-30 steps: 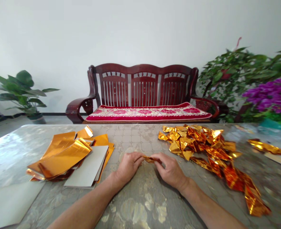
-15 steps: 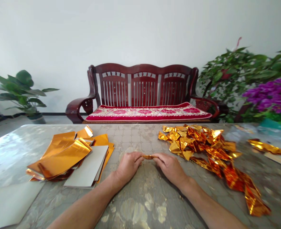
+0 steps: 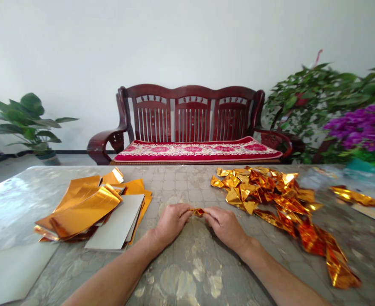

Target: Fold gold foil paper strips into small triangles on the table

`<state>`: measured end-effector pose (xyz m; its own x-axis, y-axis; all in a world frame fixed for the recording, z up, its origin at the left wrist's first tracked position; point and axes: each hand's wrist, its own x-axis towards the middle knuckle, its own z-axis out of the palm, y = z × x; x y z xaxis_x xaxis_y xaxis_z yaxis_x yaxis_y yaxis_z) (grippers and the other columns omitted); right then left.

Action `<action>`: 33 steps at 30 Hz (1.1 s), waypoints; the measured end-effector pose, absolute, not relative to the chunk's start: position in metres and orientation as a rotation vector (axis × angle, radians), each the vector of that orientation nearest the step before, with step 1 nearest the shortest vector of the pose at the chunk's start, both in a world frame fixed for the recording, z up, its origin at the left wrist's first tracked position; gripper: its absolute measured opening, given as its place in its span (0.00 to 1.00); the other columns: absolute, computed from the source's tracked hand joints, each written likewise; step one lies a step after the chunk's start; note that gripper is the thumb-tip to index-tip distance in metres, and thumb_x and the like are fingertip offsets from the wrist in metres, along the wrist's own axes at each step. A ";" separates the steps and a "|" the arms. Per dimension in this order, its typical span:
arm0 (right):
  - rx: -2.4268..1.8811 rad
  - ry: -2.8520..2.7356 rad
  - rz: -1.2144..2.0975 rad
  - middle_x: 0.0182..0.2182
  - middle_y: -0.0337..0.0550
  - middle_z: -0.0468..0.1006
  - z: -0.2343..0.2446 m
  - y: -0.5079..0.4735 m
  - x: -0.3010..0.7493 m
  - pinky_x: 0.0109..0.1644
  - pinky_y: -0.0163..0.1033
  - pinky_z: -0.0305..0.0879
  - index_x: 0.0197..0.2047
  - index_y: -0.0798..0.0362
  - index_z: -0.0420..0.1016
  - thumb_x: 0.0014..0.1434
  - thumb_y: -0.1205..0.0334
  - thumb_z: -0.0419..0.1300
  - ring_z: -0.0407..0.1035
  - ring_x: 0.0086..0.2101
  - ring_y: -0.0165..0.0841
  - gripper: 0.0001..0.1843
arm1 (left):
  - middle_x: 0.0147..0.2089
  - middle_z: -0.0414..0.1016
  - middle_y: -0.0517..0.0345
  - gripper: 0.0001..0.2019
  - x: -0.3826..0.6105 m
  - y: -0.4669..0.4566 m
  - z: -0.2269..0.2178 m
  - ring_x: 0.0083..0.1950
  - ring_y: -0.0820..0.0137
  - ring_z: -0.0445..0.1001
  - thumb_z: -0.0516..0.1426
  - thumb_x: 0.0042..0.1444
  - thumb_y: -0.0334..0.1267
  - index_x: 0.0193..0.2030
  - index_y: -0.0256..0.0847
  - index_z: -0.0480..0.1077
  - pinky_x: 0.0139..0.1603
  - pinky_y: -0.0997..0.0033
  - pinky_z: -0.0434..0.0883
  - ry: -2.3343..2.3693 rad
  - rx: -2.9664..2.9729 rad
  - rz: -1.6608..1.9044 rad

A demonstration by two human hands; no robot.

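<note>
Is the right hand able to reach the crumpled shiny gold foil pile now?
Probably yes: the crumpled gold foil pile lies just beyond the right hand, nothing between them, though that hand pinches a small folded gold foil piece with the left hand.

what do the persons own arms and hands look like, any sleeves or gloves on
The left forearm and right forearm are bare, with no sleeve in view before they leave the picture. The left hand and right hand wear no gloves, and no watch or bracelet shows on either wrist.
</note>
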<state>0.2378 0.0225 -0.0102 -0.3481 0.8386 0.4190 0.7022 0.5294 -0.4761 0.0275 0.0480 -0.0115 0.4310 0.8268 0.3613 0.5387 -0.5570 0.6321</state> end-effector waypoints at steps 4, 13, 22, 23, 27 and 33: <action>-1.236 -2.123 0.279 0.37 0.43 0.82 -0.012 0.023 0.238 0.42 0.37 0.68 0.45 0.50 0.79 0.66 0.65 0.54 0.76 0.37 0.35 0.12 | 0.35 0.82 0.58 0.10 0.028 0.047 -0.010 0.35 0.71 0.77 0.54 0.63 0.32 0.40 0.42 0.79 0.39 0.76 0.68 1.146 2.287 0.916; -1.206 -2.127 0.233 0.35 0.43 0.82 -0.013 0.020 0.236 0.40 0.35 0.67 0.42 0.51 0.79 0.66 0.65 0.54 0.76 0.35 0.34 0.11 | 0.34 0.80 0.59 0.09 0.029 0.046 -0.012 0.36 0.72 0.76 0.54 0.63 0.33 0.38 0.42 0.77 0.38 0.77 0.67 1.094 2.325 0.948; -1.223 -2.144 0.269 0.30 0.41 0.80 -0.008 0.016 0.234 0.37 0.34 0.63 0.36 0.51 0.79 0.66 0.65 0.54 0.74 0.32 0.32 0.12 | 0.33 0.80 0.58 0.11 0.030 0.043 -0.013 0.35 0.72 0.75 0.53 0.65 0.34 0.36 0.41 0.76 0.38 0.76 0.67 1.097 2.337 0.935; -1.227 -2.143 0.267 0.30 0.41 0.80 -0.008 0.016 0.234 0.37 0.34 0.63 0.36 0.51 0.79 0.66 0.65 0.54 0.74 0.32 0.32 0.12 | 0.33 0.79 0.59 0.11 0.030 0.043 -0.013 0.34 0.72 0.75 0.53 0.65 0.34 0.35 0.41 0.76 0.37 0.76 0.66 1.097 2.338 0.933; -1.236 -2.132 0.267 0.30 0.42 0.80 -0.008 0.016 0.234 0.38 0.34 0.63 0.37 0.50 0.79 0.66 0.65 0.54 0.74 0.32 0.32 0.12 | 0.32 0.79 0.58 0.11 0.031 0.043 -0.013 0.34 0.72 0.74 0.52 0.65 0.35 0.34 0.41 0.75 0.36 0.76 0.66 1.091 2.351 0.915; -1.228 -2.116 0.264 0.31 0.42 0.80 -0.008 0.016 0.234 0.38 0.34 0.63 0.38 0.50 0.79 0.66 0.65 0.53 0.74 0.33 0.32 0.12 | 0.32 0.78 0.58 0.11 0.032 0.039 -0.011 0.34 0.72 0.74 0.52 0.65 0.34 0.34 0.40 0.74 0.37 0.75 0.65 1.083 2.371 0.903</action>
<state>0.2342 0.0161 -0.0084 -0.3345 0.8303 0.4458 0.6951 0.5368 -0.4782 0.0316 0.0390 -0.0113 0.4963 0.7728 0.3955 0.5281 -0.6303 0.5690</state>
